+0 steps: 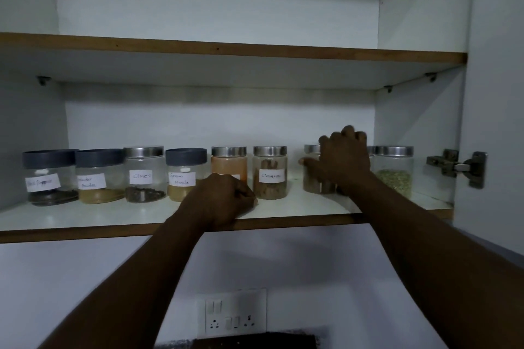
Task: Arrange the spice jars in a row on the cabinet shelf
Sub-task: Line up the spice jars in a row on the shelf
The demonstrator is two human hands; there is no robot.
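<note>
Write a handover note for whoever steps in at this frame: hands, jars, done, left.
Left hand: curled, resting on the shelf front edge, nothing visibly held.
Right hand: grips the brown-spice jar from above.
Done: six jars, black pepper jar to cinnamon jar, stand in a row; green-herb jar stands far right.
Left: probably close the gap beside the cinnamon jar; another jar may sit hidden behind the right hand.
</note>
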